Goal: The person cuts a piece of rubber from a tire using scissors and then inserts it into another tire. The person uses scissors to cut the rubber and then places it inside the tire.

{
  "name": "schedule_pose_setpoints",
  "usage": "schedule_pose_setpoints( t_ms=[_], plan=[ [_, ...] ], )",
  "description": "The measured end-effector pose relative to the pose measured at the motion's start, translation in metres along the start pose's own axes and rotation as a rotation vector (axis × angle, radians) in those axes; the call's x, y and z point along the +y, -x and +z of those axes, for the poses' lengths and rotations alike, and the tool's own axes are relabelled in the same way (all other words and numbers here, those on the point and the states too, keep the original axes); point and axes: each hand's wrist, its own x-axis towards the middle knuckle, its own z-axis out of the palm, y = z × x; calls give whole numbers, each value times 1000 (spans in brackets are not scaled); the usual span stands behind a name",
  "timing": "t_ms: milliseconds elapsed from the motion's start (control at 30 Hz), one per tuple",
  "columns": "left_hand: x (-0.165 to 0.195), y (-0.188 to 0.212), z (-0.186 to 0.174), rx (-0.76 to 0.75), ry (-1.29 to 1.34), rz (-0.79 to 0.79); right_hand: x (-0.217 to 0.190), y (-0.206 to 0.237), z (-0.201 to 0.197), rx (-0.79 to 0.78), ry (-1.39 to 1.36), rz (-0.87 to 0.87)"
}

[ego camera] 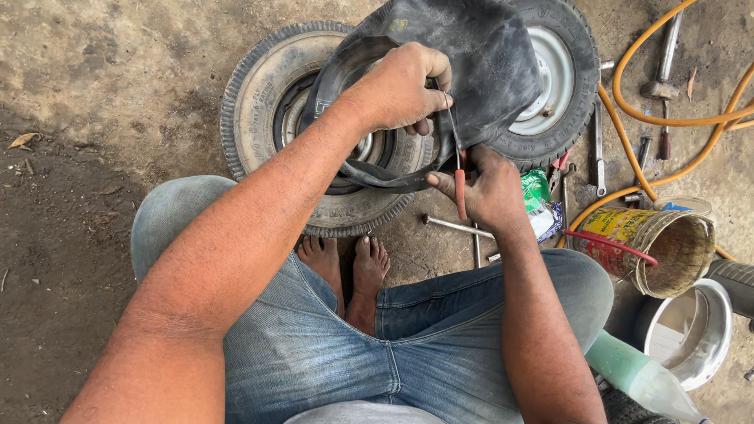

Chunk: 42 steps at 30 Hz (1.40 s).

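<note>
My left hand grips a fold of a black rubber inner tube held up over two small tyres. My right hand holds a thin tool with a red handle, its metal tip pointing up against the tube beside my left thumb. The nearer tyre lies flat on the ground in front of my bare feet. The second wheel, with a light grey rim, lies behind the tube at the right.
An orange hose loops at the right among a hammer, wrenches and screwdrivers. A rusty tin can lies on its side near my right knee, beside a metal bowl and a plastic bottle. A cross wrench lies on the dirt ground.
</note>
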Motion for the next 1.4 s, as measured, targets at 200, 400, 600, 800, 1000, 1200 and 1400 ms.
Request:
schedule_pose_setpoints(
  t_ms=[200,400,600,800,1000,1200,1400],
  plan=[
    [2,3,-12,-16,-13,95,-5,9,12,-47,-19,281],
    [2,1,2,-42,9,29,-3,3,2,71,-19,-80],
    [0,1,-6,-14,-20,71,-10,5,6,-124,16,412],
    [-7,-3,6,-72,47,35,-2,4,0,26,63,37],
    [-10,-4,-10,28,-6,152,-12,-1,12,-36,-142,232],
    [47,50,-43,361,-716,420,-47,-14,18,-198,-692,75],
    [62,47,-2,414,-821,539,-77,31,39,-67,-1121,89]
  ],
)
